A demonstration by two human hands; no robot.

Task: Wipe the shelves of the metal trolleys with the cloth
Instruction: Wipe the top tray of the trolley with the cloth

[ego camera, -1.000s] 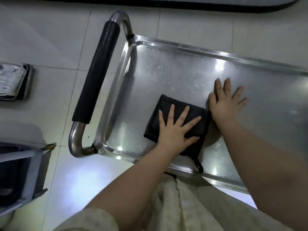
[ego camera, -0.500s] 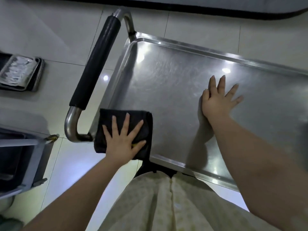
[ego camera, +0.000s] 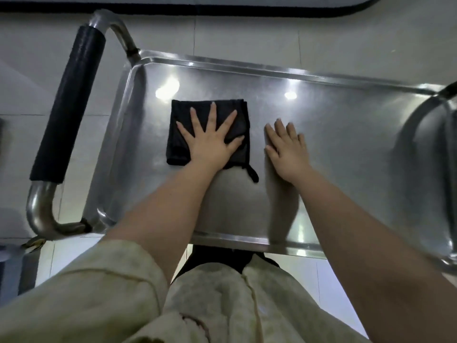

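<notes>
A folded black cloth (ego camera: pixel 180 125) lies flat on the top shelf (ego camera: pixel 346 144) of a stainless steel trolley, towards its left half. My left hand (ego camera: pixel 210 142) presses down on the cloth with its fingers spread straight. A short black loop of the cloth sticks out at its near right corner. My right hand (ego camera: pixel 286 149) rests flat on the bare metal just right of the cloth, fingers straight and together.
The trolley's push handle with a black foam grip (ego camera: pixel 69 95) runs along the left end. A second metal bar (ego camera: pixel 425 105) curves over the right end. Pale floor tiles surround the trolley; a dark-edged mat (ego camera: pixel 222 6) lies beyond it.
My left hand has slid the cloth from the near left corner of the shelf away from me and to the right. My right hand has stayed flat on the shelf.
</notes>
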